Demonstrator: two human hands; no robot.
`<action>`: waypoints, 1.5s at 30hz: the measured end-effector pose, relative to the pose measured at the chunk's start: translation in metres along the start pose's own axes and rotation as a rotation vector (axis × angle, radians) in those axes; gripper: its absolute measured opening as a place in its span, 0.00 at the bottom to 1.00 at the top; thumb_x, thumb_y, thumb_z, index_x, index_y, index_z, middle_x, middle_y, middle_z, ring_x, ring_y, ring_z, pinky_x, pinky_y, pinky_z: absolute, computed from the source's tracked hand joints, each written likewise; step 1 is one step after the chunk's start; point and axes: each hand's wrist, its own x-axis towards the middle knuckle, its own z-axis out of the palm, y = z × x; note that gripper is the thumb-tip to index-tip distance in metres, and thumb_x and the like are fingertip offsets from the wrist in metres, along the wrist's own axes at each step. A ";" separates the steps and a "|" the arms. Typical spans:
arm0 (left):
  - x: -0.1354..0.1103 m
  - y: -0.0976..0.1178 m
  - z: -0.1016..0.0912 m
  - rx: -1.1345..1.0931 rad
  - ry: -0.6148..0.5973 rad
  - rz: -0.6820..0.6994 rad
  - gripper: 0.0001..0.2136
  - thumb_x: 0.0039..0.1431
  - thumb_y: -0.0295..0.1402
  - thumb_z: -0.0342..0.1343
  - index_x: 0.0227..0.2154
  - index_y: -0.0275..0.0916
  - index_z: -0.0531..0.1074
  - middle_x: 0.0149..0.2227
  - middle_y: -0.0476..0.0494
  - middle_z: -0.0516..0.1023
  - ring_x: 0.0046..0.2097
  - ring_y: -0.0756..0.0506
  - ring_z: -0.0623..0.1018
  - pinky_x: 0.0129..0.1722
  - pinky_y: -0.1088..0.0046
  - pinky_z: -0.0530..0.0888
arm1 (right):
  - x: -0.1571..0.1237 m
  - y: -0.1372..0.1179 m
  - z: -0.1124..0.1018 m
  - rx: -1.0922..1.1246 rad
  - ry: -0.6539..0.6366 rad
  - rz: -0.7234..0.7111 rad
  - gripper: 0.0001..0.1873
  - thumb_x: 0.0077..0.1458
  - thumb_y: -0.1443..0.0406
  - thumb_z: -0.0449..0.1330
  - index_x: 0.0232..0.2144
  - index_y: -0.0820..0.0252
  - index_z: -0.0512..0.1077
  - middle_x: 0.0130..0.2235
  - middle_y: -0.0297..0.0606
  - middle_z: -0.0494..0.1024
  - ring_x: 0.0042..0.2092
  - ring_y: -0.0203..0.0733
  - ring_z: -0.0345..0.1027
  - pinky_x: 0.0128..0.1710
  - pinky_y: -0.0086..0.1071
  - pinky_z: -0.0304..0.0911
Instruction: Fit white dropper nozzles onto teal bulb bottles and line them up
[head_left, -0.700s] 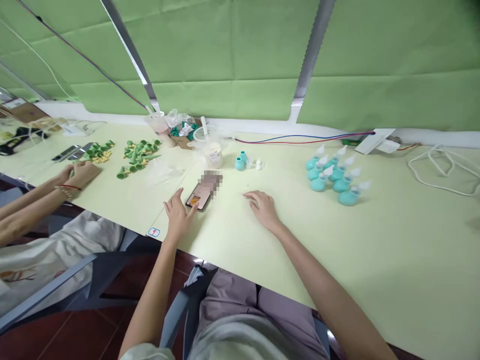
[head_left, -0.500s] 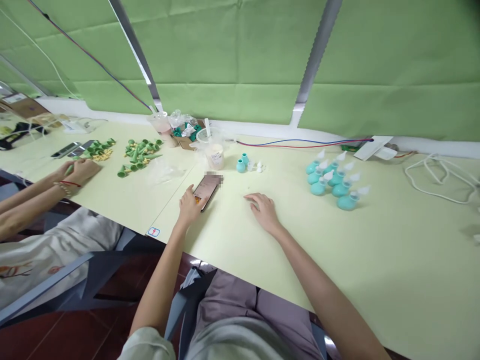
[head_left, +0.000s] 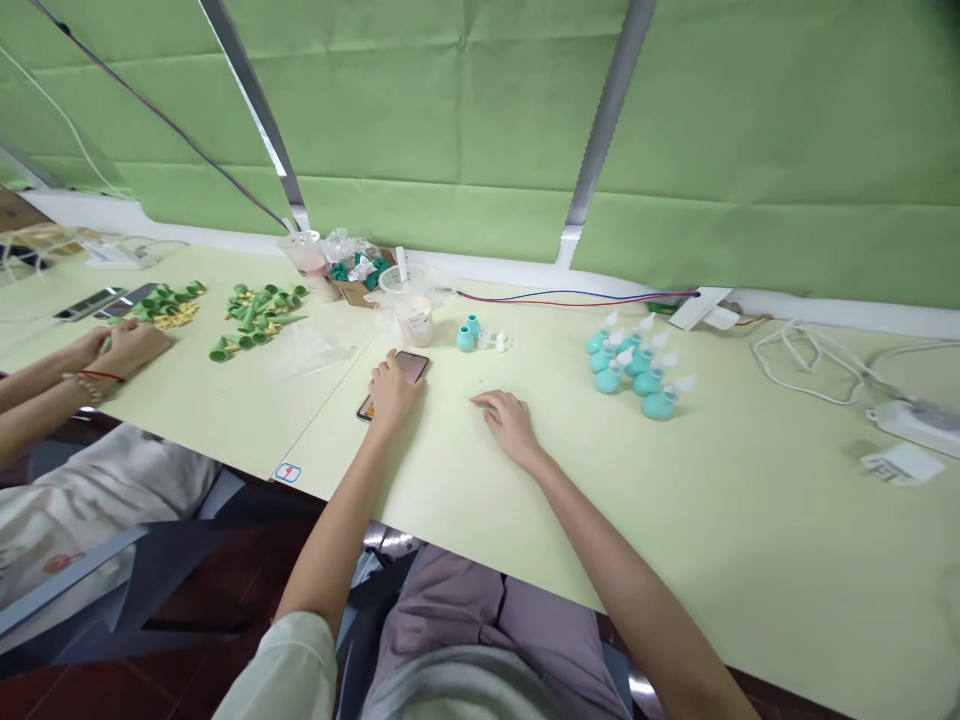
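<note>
My left hand (head_left: 395, 392) lies over a smartphone (head_left: 413, 366) on the table, its fingers curled across the phone's sides. The lit screen shows above and below the hand; the middle is hidden. My right hand (head_left: 510, 425) rests on the tabletop, loosely bent with the index finger stretched out, holding nothing. Beyond the hands are two small turquoise bulb-shaped bottles (head_left: 466, 338) beside a few small white pieces (head_left: 496, 342). Right of my right hand stands a group of several turquoise bulbs with white pointed nozzles (head_left: 649, 379).
A clear drink cup (head_left: 415, 318) stands behind the phone, near a cardboard box (head_left: 355, 292) of green pieces. At left, another person's hands (head_left: 124, 350) work beside piles of green cone-shaped parts (head_left: 262, 310). White cables (head_left: 810, 365) and a power strip (head_left: 915, 425) lie at right.
My left hand has moved from the phone's near left side to over its middle, and the phone now lies turned more sideways. My right hand stays put. The view has swung slightly right.
</note>
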 end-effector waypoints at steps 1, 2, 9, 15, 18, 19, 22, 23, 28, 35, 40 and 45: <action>0.000 -0.001 0.001 -0.007 0.002 0.006 0.36 0.52 0.38 0.61 0.60 0.31 0.53 0.52 0.30 0.69 0.55 0.33 0.67 0.50 0.60 0.67 | 0.000 0.000 0.000 -0.004 0.000 -0.002 0.18 0.54 0.74 0.49 0.43 0.51 0.71 0.47 0.33 0.75 0.50 0.42 0.64 0.49 0.40 0.51; 0.000 -0.002 0.001 -0.016 0.005 0.010 0.36 0.52 0.38 0.62 0.60 0.31 0.53 0.52 0.30 0.69 0.55 0.33 0.67 0.50 0.60 0.67 | 0.000 0.001 0.000 -0.009 0.000 -0.005 0.18 0.54 0.74 0.49 0.42 0.51 0.71 0.47 0.33 0.75 0.50 0.42 0.64 0.49 0.40 0.52; -0.009 -0.019 -0.002 -0.105 -0.043 0.014 0.38 0.50 0.41 0.63 0.60 0.33 0.51 0.55 0.31 0.67 0.57 0.34 0.66 0.53 0.58 0.65 | -0.001 -0.001 -0.001 -0.034 -0.009 -0.019 0.18 0.54 0.74 0.49 0.41 0.52 0.71 0.47 0.34 0.74 0.51 0.42 0.63 0.50 0.41 0.52; -0.010 -0.024 -0.001 -0.101 -0.014 0.052 0.36 0.50 0.40 0.61 0.59 0.34 0.53 0.53 0.30 0.68 0.56 0.32 0.67 0.51 0.57 0.66 | -0.003 -0.002 -0.001 -0.070 -0.017 -0.054 0.19 0.53 0.76 0.49 0.40 0.53 0.72 0.47 0.35 0.74 0.50 0.43 0.63 0.50 0.41 0.53; -0.010 -0.021 0.001 -0.081 0.023 0.056 0.35 0.50 0.40 0.61 0.58 0.35 0.54 0.52 0.29 0.69 0.55 0.32 0.67 0.49 0.57 0.66 | -0.003 -0.001 0.000 -0.093 -0.019 -0.077 0.19 0.52 0.76 0.49 0.40 0.53 0.73 0.47 0.35 0.74 0.50 0.43 0.63 0.49 0.41 0.54; -0.009 -0.021 0.001 -0.076 0.034 0.058 0.34 0.50 0.40 0.61 0.57 0.36 0.54 0.51 0.30 0.69 0.55 0.32 0.68 0.49 0.58 0.66 | -0.003 -0.001 0.000 -0.099 -0.019 -0.081 0.19 0.53 0.76 0.49 0.40 0.53 0.73 0.47 0.35 0.73 0.50 0.43 0.63 0.49 0.41 0.54; -0.007 -0.021 0.002 -0.099 0.048 0.038 0.30 0.48 0.40 0.62 0.52 0.38 0.57 0.48 0.32 0.71 0.53 0.33 0.68 0.47 0.59 0.67 | -0.003 -0.001 0.000 -0.113 -0.021 -0.095 0.19 0.53 0.76 0.50 0.39 0.53 0.73 0.47 0.35 0.73 0.50 0.43 0.62 0.50 0.41 0.54; -0.005 -0.021 0.002 -0.119 0.048 0.029 0.29 0.47 0.40 0.63 0.50 0.39 0.58 0.47 0.34 0.71 0.52 0.33 0.68 0.46 0.59 0.68 | -0.003 -0.002 0.000 -0.118 -0.022 -0.100 0.19 0.53 0.76 0.50 0.39 0.53 0.73 0.47 0.35 0.73 0.50 0.43 0.62 0.50 0.41 0.54; 0.001 -0.025 0.002 -0.181 0.070 0.026 0.29 0.43 0.41 0.64 0.46 0.39 0.57 0.44 0.36 0.71 0.49 0.34 0.70 0.42 0.62 0.69 | -0.004 -0.002 0.001 -0.138 -0.021 -0.114 0.18 0.54 0.76 0.49 0.39 0.54 0.73 0.48 0.35 0.73 0.51 0.43 0.62 0.50 0.41 0.54; -0.005 -0.025 0.003 -0.135 0.069 0.035 0.31 0.50 0.44 0.62 0.51 0.35 0.56 0.49 0.29 0.70 0.54 0.32 0.68 0.49 0.57 0.66 | -0.006 -0.005 0.000 -0.166 -0.029 -0.140 0.18 0.54 0.76 0.49 0.40 0.54 0.73 0.48 0.36 0.73 0.52 0.44 0.62 0.50 0.41 0.55; -0.022 0.003 -0.008 -0.191 0.418 0.140 0.18 0.61 0.39 0.49 0.50 0.35 0.60 0.51 0.32 0.67 0.55 0.35 0.65 0.53 0.59 0.62 | -0.004 -0.002 -0.004 -0.091 0.077 -0.115 0.18 0.55 0.75 0.48 0.40 0.54 0.73 0.46 0.35 0.75 0.48 0.41 0.66 0.49 0.38 0.58; -0.032 0.070 -0.003 -0.230 0.309 0.486 0.11 0.63 0.35 0.47 0.45 0.37 0.64 0.46 0.36 0.70 0.50 0.37 0.69 0.49 0.63 0.64 | 0.003 0.009 -0.007 0.094 0.286 0.026 0.18 0.52 0.74 0.48 0.37 0.54 0.74 0.42 0.32 0.78 0.40 0.36 0.71 0.47 0.34 0.62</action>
